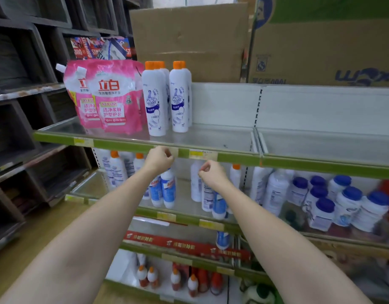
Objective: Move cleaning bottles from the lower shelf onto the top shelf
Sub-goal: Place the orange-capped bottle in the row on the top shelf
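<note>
We're in a shop aisle here. Off to the left there's a wall of dark wooden cubby shelves (24, 88), pretty worn, with rusty-looking edges. The floor (42, 233) is yellowish-tan wood-look stuff. Straight ahead the metal racking has a plain white back panel (299, 106) with a slotted upright running down it. Big cardboard boxes (320, 51) are stacked up behind the racking, one with blue print. Light is flat and even, kind of dim in the cubbies.
</note>
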### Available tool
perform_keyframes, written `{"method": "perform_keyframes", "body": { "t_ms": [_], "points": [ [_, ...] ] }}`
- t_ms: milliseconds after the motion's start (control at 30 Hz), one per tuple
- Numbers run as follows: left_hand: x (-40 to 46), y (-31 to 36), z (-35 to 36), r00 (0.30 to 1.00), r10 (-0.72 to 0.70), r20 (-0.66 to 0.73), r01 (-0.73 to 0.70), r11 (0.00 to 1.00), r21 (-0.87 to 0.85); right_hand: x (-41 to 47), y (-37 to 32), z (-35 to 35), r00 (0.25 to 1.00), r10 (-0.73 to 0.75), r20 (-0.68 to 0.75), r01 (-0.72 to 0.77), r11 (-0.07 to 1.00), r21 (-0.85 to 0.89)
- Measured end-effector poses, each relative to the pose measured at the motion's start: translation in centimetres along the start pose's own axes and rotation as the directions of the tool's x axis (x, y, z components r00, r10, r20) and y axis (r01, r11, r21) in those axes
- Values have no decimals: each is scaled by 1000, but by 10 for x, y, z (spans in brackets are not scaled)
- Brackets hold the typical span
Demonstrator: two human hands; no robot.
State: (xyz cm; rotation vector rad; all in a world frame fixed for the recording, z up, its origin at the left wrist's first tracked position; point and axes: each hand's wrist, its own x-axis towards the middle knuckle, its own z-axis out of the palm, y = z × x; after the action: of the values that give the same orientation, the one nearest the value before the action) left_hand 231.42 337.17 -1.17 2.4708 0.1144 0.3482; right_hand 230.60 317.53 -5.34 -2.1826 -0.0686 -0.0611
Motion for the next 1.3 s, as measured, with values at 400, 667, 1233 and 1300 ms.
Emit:
{"method": "perform_keyframes", "body": {
  "t_ms": [400,667,1233,1300],
  "points": [
    [-101,-22,60,978,-195,75,190,979,71,-41,71,32,967,31,251,-23,999,-34],
    [-92,-113,31,953,-302,27,300,952,66,-33,29,113,950,-17,313,19,1000,-4],
    [23,-310,-52,945,-306,115,309,951,-13,35,-59,303,959,86,270,-96,995,26],
    [41,-317,-49,943,-306,129,311,950,-27,48,-62,314,961,93,262,-102,995,20]
  ]
}}
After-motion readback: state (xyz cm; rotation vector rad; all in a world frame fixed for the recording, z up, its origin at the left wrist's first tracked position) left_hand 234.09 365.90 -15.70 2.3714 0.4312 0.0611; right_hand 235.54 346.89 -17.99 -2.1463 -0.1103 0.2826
